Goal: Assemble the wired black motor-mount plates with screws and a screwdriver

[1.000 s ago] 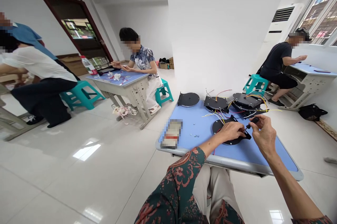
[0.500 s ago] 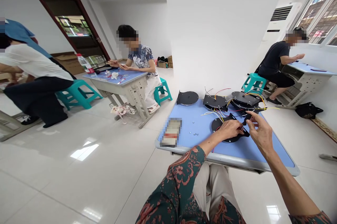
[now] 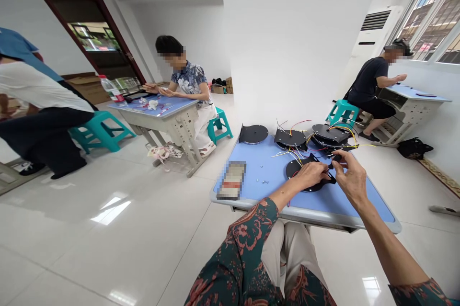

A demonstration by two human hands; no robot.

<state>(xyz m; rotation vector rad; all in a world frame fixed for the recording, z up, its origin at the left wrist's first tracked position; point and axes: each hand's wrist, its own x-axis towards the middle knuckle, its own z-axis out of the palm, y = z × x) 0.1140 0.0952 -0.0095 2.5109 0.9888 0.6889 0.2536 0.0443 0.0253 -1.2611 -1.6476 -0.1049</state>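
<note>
A round black disc (image 3: 295,172) with coloured wires lies on the blue desk (image 3: 345,205) in front of me. My left hand (image 3: 312,174) rests on it, fingers curled down over its top. My right hand (image 3: 348,176) is right beside it, fingers pinched on a small black part (image 3: 337,157) at the disc's right edge. Red, yellow and white wires (image 3: 291,155) run from the disc toward the back of the desk.
Three more black discs (image 3: 253,133) (image 3: 290,138) (image 3: 330,134) with wires lie along the desk's far edge. A blurred box (image 3: 232,180) and small screws (image 3: 264,181) lie at the left. Other people sit at desks left (image 3: 161,107) and right (image 3: 413,93), on teal stools (image 3: 341,112).
My right hand has come down and in toward the disc with the small black part. The whole view has drifted slightly; my left hand stays on the disc.
</note>
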